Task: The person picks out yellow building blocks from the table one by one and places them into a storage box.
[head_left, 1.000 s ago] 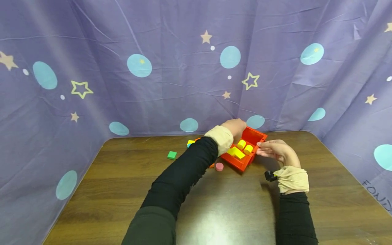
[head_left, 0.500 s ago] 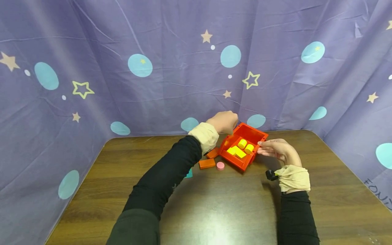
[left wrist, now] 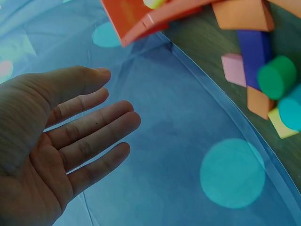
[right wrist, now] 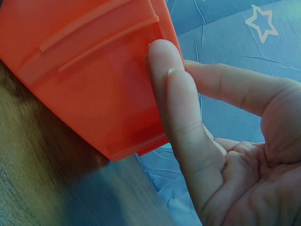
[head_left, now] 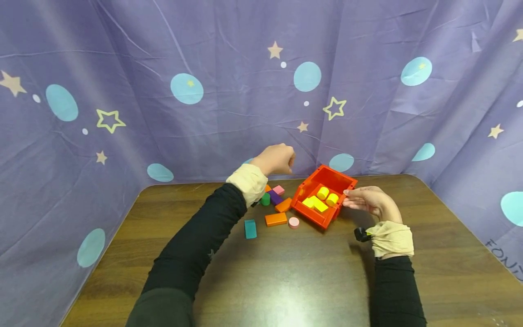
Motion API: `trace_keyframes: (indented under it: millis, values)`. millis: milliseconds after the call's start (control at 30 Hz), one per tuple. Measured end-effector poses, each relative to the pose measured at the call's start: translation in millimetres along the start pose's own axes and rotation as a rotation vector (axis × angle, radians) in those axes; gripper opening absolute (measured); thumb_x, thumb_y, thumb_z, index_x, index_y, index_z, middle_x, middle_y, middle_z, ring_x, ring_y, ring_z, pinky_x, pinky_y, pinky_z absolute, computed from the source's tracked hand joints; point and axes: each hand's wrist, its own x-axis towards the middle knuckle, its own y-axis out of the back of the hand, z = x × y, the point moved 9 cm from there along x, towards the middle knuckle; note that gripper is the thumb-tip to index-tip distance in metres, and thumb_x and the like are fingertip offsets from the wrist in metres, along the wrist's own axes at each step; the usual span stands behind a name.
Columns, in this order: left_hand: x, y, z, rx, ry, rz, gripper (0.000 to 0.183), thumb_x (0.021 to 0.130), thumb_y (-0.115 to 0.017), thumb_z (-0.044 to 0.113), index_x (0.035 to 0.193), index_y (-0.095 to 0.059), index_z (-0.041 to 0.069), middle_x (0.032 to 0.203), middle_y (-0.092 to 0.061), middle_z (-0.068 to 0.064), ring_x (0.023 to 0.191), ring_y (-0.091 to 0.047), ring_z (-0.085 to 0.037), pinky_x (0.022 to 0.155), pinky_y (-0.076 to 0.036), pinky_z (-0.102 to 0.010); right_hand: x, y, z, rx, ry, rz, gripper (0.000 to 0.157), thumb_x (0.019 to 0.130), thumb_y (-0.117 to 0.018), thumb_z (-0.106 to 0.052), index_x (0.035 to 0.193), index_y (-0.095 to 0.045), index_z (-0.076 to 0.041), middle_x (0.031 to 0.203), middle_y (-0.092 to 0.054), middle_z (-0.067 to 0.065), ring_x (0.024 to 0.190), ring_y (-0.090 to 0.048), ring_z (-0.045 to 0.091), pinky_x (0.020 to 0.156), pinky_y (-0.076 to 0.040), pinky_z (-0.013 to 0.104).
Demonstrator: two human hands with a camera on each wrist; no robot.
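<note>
A red open-front plastic bin (head_left: 312,219) rests on the table with several yellow blocks (head_left: 320,205) inside, some of them cylinders. My right hand (head_left: 371,200) holds its right side. In the right wrist view two fingertips (right wrist: 183,96) lie on the outer wall and the thumb reaches the wall's edge, its tip hidden. My left hand (head_left: 274,159) is raised in the air left of the bin, apart from it. The left wrist view shows that hand (left wrist: 70,122) with loosely spread fingers and nothing in them.
Left of the bin lie orange blocks (head_left: 276,219), a pink disc (head_left: 293,222), a teal block (head_left: 250,229), a purple block (head_left: 275,197) and a green cylinder (head_left: 265,199). More blocks sit partly behind the left wrist. A purple curtain (head_left: 229,136) hangs behind the wooden table (head_left: 310,281).
My left hand has come out of the bin and moved left and up, uncovering the coloured blocks on the table. The right hand stays at the bin's side.
</note>
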Motion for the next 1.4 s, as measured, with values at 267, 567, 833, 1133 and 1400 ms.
trace_keyframes:
  millis: [267,567,833,1133,1400]
  values:
    - [-12.8,-7.5,-29.1,0.003,0.032,0.012,0.009,0.088,-0.074,0.015,0.094,-0.074,0.009,0.097,-0.072,-0.005,0.088,-0.065,-0.020,0.084,-0.056,-0.036,0,-0.4,0,-0.006,0.002,0.002,0.020,0.103,-0.053,0.000,0.092,-0.069,-0.003,0.083,-0.077,0.004,0.076,-0.076,0.011,0.077,-0.060,0.024]
    - [-28.3,-29.4,-60.9,-0.011,0.098,-0.051,0.018,0.088,-0.076,0.015,0.104,-0.076,0.007,0.107,-0.074,-0.008,0.100,-0.067,-0.024,0.092,-0.055,-0.040,0,2.1,0,0.001,-0.015,0.018,0.022,0.103,-0.054,-0.001,0.089,-0.071,-0.006,0.084,-0.077,0.004,0.077,-0.076,0.011,0.080,-0.060,0.025]
    - [-39.6,-47.8,-82.9,-0.042,0.116,-0.068,0.024,0.088,-0.077,0.014,0.110,-0.074,0.006,0.117,-0.072,-0.011,0.103,-0.066,-0.025,0.095,-0.054,-0.041,1,1.2,1,-0.002,-0.004,0.010,0.024,0.102,-0.053,0.000,0.089,-0.072,-0.007,0.085,-0.077,0.005,0.077,-0.076,0.012,0.078,-0.060,0.025]
    - [-42.3,-62.0,-97.9,-0.056,0.141,-0.095,0.033,0.088,-0.078,0.016,0.120,-0.073,0.006,0.113,-0.073,-0.011,0.100,-0.066,-0.025,0.096,-0.054,-0.042,1,1.0,1,0.002,-0.007,0.004,0.023,0.102,-0.054,0.000,0.090,-0.072,-0.006,0.085,-0.077,0.005,0.077,-0.076,0.012,0.078,-0.060,0.024]
    - [-45.0,-71.1,-107.0,-0.067,0.160,-0.085,0.035,0.088,-0.076,0.013,0.122,-0.072,0.005,0.114,-0.074,-0.011,0.105,-0.067,-0.027,0.096,-0.054,-0.043,0,-1.2,1,-0.007,-0.009,0.000,0.017,0.103,-0.055,-0.001,0.094,-0.069,-0.003,0.085,-0.077,0.005,0.078,-0.076,0.012,0.080,-0.060,0.026]
